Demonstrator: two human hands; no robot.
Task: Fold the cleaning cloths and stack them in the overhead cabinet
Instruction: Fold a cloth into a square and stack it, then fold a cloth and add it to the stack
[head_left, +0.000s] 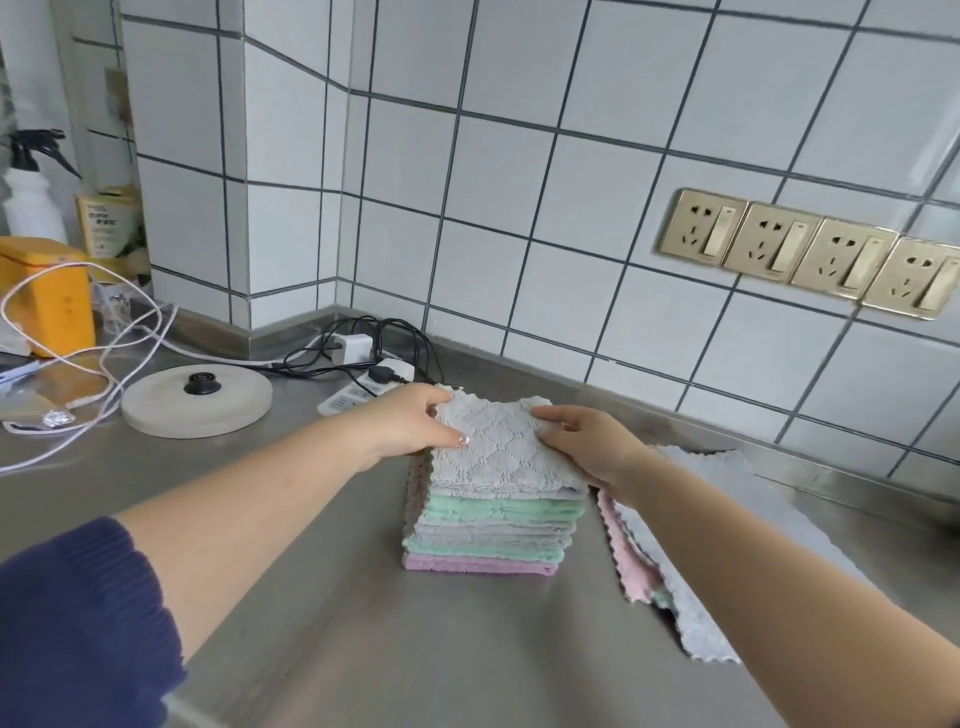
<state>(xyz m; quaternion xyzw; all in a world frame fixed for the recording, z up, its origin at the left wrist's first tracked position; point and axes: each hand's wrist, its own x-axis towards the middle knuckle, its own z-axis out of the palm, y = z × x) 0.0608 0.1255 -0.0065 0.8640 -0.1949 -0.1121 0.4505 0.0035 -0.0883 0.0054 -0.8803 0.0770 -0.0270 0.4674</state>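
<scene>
A stack of folded cloths (488, 525) in grey, green and pink stands on the steel counter (363, 623). A folded grey cloth (493, 447) lies on top of the stack. My left hand (410, 423) pinches its left edge, thumb on top. My right hand (587, 441) holds its right edge, fingers curled over it. To the right lie unfolded cloths (691, 551), grey on top with pink and green beneath, partly hidden by my right forearm. The overhead cabinet is out of view.
A round kettle base (197, 400), a power strip (363, 387) with a charger and tangled cables lie at the back left. An orange box (47, 291) and a spray bottle (31, 202) stand far left. Wall sockets (810, 249) sit on the tiled wall.
</scene>
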